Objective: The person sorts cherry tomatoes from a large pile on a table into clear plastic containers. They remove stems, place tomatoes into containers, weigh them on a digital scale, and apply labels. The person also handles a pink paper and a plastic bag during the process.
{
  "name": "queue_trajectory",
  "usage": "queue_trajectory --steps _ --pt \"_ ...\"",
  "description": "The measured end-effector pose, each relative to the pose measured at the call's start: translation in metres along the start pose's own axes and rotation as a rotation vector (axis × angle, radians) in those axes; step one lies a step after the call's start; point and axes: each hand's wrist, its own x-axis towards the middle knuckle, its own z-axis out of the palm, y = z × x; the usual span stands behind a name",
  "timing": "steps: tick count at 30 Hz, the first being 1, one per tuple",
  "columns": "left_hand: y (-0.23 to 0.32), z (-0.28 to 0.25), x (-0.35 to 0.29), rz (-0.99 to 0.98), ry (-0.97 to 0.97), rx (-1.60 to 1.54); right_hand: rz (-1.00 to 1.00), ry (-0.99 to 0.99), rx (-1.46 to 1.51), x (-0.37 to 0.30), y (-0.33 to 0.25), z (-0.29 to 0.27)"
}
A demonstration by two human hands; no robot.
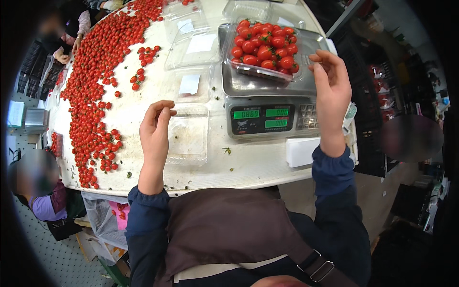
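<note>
A clear plastic tub (279,75) heaped with red cherry tomatoes (265,45) sits slightly tilted on the steel pan (234,88) of a digital scale, whose display panel (262,119) is lit green. Just right of the tub is my right hand (332,86), fingers loosely curved and apart, with nothing in it. My left hand (157,129) hovers above the white table, its fingers half bent and its grasp empty. The nearest thing to it is a clear plastic container (189,136) lying on the table.
Loose cherry tomatoes (100,62) cover the table's left side. More clear containers (179,52), some with white paper pieces (190,84), lie beside the scale. White cards (302,152) are stacked in front of it. Other people work along the left edge; one's hand (76,45) reaches the tomatoes.
</note>
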Motion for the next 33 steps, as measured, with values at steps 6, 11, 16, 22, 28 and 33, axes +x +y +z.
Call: queue_trajectory --steps 6,11,16,22,28,33 --pt "-0.004 0.004 -0.008 -0.025 -0.024 -0.063 -0.231 -0.354 -0.473 0.048 0.013 0.003" --pt "-0.007 0.006 -0.016 -0.061 -0.062 -0.068 -0.406 -0.440 -0.639 0.076 0.043 0.018" --pt "-0.006 0.007 -0.021 -0.084 -0.067 -0.088 -0.268 -0.540 -0.684 0.090 0.045 0.016" --pt "0.009 0.020 -0.034 -0.297 -0.249 -0.472 0.022 -0.413 -0.189 0.043 -0.020 0.027" --pt "0.019 0.016 -0.055 -0.780 -0.476 -0.997 -0.342 -0.690 -0.152 0.000 -0.034 0.039" --pt "-0.003 -0.059 -0.054 -0.566 -0.007 -0.409 -0.272 -0.458 -0.390 0.055 0.004 0.014"
